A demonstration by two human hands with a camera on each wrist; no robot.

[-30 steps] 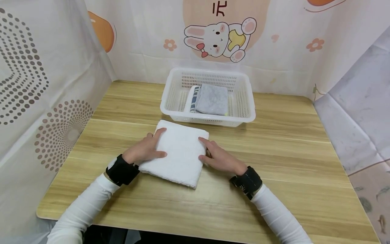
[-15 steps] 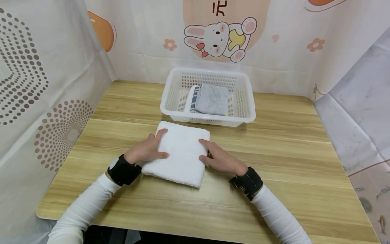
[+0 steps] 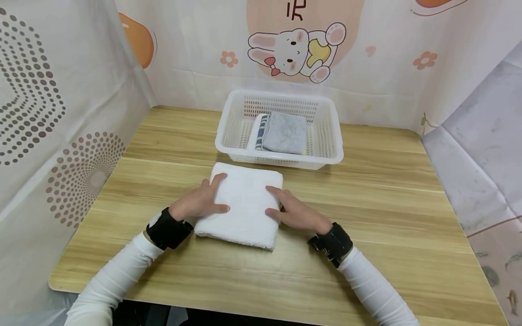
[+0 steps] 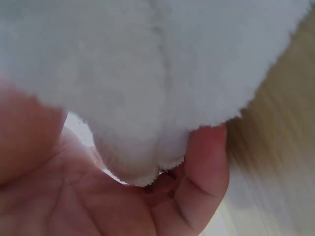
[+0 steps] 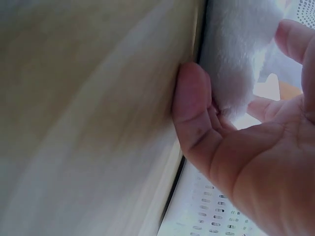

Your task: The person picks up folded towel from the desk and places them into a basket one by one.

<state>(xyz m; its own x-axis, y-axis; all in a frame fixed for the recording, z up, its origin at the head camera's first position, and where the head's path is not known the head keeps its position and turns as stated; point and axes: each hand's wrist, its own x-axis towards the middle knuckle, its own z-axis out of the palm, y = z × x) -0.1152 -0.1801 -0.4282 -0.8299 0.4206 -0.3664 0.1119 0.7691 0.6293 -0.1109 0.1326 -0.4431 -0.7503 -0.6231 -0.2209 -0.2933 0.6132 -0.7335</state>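
A folded white towel (image 3: pixel 248 206) lies on the wooden table, in front of a basket. My left hand (image 3: pixel 200 199) grips its left edge, with the thumb and a finger on top. In the left wrist view, other fingers (image 4: pixel 206 157) curl round the towel's folded side (image 4: pixel 133 98). My right hand (image 3: pixel 295 210) holds the opposite edge, its thumb and a finger on the upper face. The right wrist view has a finger (image 5: pixel 192 93) bent against the towel's side (image 5: pixel 234 64), low by the tabletop.
Behind the towel stands a white perforated basket (image 3: pixel 281 159). A folded grey cloth (image 3: pixel 285 132) and a blue-and-white striped cloth (image 3: pixel 261 132) lie inside it. Printed curtains (image 3: pixel 195 50) hang at the back and both sides of the table (image 3: pixel 387 199).
The white towel has slid slightly to the right and turned a little, its near edge shifting most. My left hand has moved right with it; my right hand has hardly moved.
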